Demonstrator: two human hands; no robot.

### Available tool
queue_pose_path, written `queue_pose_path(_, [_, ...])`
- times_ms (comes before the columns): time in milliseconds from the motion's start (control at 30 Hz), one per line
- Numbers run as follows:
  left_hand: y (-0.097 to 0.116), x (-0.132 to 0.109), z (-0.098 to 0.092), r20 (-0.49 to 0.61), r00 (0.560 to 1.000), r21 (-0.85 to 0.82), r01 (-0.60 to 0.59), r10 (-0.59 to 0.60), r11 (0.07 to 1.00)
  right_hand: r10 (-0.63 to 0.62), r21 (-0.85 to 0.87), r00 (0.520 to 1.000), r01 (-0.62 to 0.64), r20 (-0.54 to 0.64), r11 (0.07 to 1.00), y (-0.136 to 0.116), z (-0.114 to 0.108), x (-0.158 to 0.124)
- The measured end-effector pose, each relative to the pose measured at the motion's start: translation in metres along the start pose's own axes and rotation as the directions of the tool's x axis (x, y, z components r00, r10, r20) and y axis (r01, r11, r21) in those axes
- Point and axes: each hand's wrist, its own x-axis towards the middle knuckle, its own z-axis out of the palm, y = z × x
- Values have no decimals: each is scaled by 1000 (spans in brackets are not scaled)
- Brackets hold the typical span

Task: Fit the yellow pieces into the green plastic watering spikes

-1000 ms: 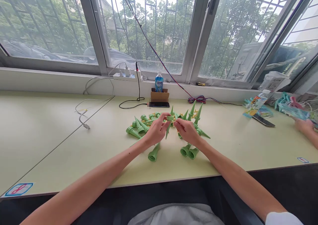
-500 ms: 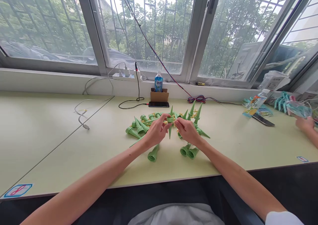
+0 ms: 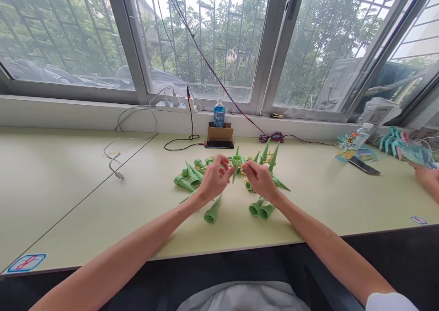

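A green plastic watering spike (image 3: 236,161) hangs point-down between my hands, its ribbed collar uppermost. My left hand (image 3: 216,176) pinches it at the collar with thumb and fingers. My right hand (image 3: 259,178) is just right of it, fingers curled together; whatever they hold is too small to make out. More green spikes lie around: a group at the left (image 3: 193,176), one single spike (image 3: 211,213) in front, and a pair of spikes (image 3: 260,209) near my right wrist. Upright spikes (image 3: 273,158) stand behind, among small yellow pieces.
At the back, a blue-labelled bottle (image 3: 219,114) stands by a cardboard box (image 3: 220,132) and a phone (image 3: 219,144). Cables (image 3: 274,137) run along the wall side. On the right are another phone (image 3: 363,166), a pouch (image 3: 353,144), teal clips (image 3: 391,139) and another person's hand (image 3: 427,178).
The spike in my left hand has tilted, its collar opening now showing more. My left fingers have shifted to its left side. The other person's hand has moved slightly right.
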Motion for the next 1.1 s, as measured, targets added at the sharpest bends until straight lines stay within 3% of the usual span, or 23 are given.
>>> queue_pose_path(267, [4, 2, 2, 121, 972, -314, 229, -201, 921, -49, 3, 998, 49, 26, 999, -4, -1, 0])
queue_pose_path(533, [5, 4, -3, 225, 920, -404, 387, -320, 829, -64, 23, 995, 63, 75, 998, -4, -1, -1])
queue_pose_path(1100, [3, 3, -6, 287, 917, -424, 382, -279, 821, -33, 25, 995, 31, 92, 999, -6, -3, -1])
